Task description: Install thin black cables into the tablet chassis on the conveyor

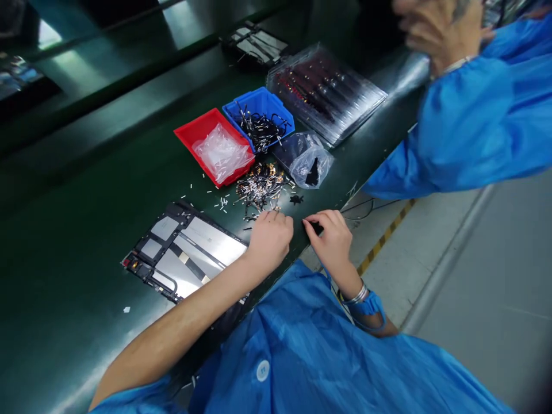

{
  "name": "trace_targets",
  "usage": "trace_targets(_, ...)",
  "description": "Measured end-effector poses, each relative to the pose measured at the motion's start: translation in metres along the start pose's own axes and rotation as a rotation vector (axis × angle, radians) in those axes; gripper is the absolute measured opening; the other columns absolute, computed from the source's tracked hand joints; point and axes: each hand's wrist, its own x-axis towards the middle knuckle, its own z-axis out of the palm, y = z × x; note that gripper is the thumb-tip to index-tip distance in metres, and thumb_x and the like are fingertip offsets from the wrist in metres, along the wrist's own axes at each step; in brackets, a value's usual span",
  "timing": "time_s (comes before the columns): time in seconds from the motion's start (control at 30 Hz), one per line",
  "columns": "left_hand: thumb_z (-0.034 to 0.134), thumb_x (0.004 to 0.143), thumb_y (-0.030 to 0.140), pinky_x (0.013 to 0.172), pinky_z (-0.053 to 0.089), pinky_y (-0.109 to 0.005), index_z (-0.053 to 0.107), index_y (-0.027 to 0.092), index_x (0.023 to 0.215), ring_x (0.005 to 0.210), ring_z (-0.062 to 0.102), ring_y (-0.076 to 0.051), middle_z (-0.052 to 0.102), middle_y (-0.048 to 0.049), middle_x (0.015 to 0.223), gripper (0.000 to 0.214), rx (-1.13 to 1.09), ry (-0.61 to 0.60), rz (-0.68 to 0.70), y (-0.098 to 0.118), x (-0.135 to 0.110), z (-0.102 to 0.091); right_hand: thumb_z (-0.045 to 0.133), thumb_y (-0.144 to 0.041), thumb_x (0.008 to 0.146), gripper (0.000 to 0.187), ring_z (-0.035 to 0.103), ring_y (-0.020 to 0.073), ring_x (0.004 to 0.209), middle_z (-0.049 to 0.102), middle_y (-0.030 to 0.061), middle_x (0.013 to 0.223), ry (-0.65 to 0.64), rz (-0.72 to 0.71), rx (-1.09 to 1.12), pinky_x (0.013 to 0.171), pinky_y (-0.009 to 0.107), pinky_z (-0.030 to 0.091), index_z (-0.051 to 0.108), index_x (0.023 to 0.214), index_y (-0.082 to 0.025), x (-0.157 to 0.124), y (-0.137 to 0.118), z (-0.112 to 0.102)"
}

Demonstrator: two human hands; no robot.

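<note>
My right hand [328, 241] pinches a small black part [317, 228] at the dark green belt's near edge. My left hand [269, 242] rests with curled fingertips beside a loose pile of small metal-and-black parts [261, 187]; whether those fingers hold anything is hidden. A small black piece [296, 199] lies between the pile and my right hand. Left of my left hand lies a black-framed tablet panel [185, 253] with silvery plates. Scattered white bits [223, 202] dot the belt near it.
A red bin [190, 132] holds a plastic bag. A blue bin [269, 99] holds black cables. Beyond lie a bagged black item [308, 164] and a transparent tray [325, 92]. A co-worker's blurred hand [440, 29] and blue sleeve [466, 121] intrude upper right.
</note>
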Motion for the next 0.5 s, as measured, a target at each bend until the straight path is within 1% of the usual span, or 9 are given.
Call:
trace_targets(0.03, 0.053, 0.091, 0.018, 0.066, 0.042, -0.034, 0.064, 0.011, 0.084, 0.077, 0.061, -0.024, 0.065, -0.0119, 0.078, 0.015, -0.013, 0.019, -0.029, -0.002, -0.005, -0.001, 0.060, -0.024, 0.088, 0.014, 0.057, 0.0181, 0.074, 0.065, 0.0022, 0.075, 0.009, 0.024, 0.027, 0.066, 0.031, 0.046, 0.063, 0.074, -0.022, -0.001, -0.002, 0.000)
trace_targets(0.1, 0.050, 0.093, 0.020, 0.070, 0.044, -0.035, 0.065, 0.011, 0.094, 0.084, 0.062, -0.024, 0.068, -0.0130, 0.090, 0.018, -0.064, 0.083, -0.049, -0.007, -0.019, -0.004, 0.060, -0.024, 0.087, 0.014, 0.058, 0.0173, 0.074, 0.065, 0.0013, 0.074, -0.001, 0.060, 0.085, 0.066, 0.031, 0.046, 0.063, 0.074, -0.022, -0.003, -0.008, 0.001)
trace_targets(0.17, 0.046, 0.095, 0.019, 0.079, 0.045, -0.036, 0.065, 0.011, 0.107, 0.097, 0.062, -0.024, 0.068, -0.0141, 0.108, 0.024, -0.116, 0.157, -0.002, -0.012, -0.038, -0.006, 0.060, -0.024, 0.087, 0.013, 0.057, 0.0170, 0.074, 0.065, 0.0009, 0.074, -0.027, 0.070, 0.118, 0.066, 0.031, 0.046, 0.063, 0.074, -0.022, -0.006, -0.017, 0.002)
trace_targets(0.23, 0.042, 0.096, 0.018, 0.090, 0.044, -0.038, 0.064, 0.010, 0.116, 0.111, 0.059, -0.024, 0.065, -0.0143, 0.121, 0.030, -0.136, 0.187, 0.087, -0.012, -0.056, -0.004, 0.061, -0.023, 0.087, 0.013, 0.057, 0.0171, 0.074, 0.066, 0.0011, 0.074, -0.042, 0.065, 0.124, 0.066, 0.031, 0.045, 0.063, 0.074, -0.022, -0.009, -0.025, 0.003)
trace_targets(0.3, 0.041, 0.097, 0.021, 0.099, 0.041, -0.040, 0.063, 0.008, 0.120, 0.121, 0.055, -0.025, 0.062, -0.0138, 0.129, 0.034, -0.127, 0.161, 0.150, -0.009, -0.071, 0.000, 0.062, -0.022, 0.086, 0.012, 0.057, 0.0172, 0.073, 0.066, 0.0014, 0.073, -0.044, 0.055, 0.121, 0.065, 0.031, 0.045, 0.062, 0.074, -0.022, -0.011, -0.031, 0.003)
trace_targets(0.37, 0.039, 0.098, 0.026, 0.104, 0.039, -0.039, 0.062, 0.008, 0.123, 0.126, 0.052, -0.025, 0.059, -0.0128, 0.134, 0.038, -0.114, 0.109, 0.173, -0.005, -0.080, 0.005, 0.062, -0.022, 0.086, 0.012, 0.057, 0.0173, 0.072, 0.066, 0.0017, 0.073, -0.048, 0.050, 0.121, 0.064, 0.031, 0.045, 0.062, 0.073, -0.022, -0.013, -0.035, 0.003)
trace_targets(0.43, 0.038, 0.099, 0.030, 0.107, 0.038, -0.039, 0.061, 0.008, 0.124, 0.129, 0.050, -0.026, 0.056, -0.0124, 0.137, 0.041, -0.109, 0.078, 0.173, -0.002, -0.084, 0.009, 0.061, -0.022, 0.086, 0.013, 0.058, 0.0173, 0.072, 0.066, 0.0018, 0.072, -0.051, 0.045, 0.117, 0.064, 0.031, 0.045, 0.062, 0.074, -0.023, -0.014, -0.036, 0.003)
trace_targets(0.5, 0.039, 0.098, 0.031, 0.106, 0.038, -0.038, 0.061, 0.008, 0.125, 0.129, 0.050, -0.026, 0.055, -0.0123, 0.138, 0.041, -0.116, 0.076, 0.167, 0.000, -0.085, 0.011, 0.061, -0.022, 0.086, 0.013, 0.058, 0.0174, 0.071, 0.066, 0.0016, 0.072, -0.042, 0.040, 0.102, 0.063, 0.031, 0.045, 0.062, 0.073, -0.022, -0.013, -0.035, 0.004)
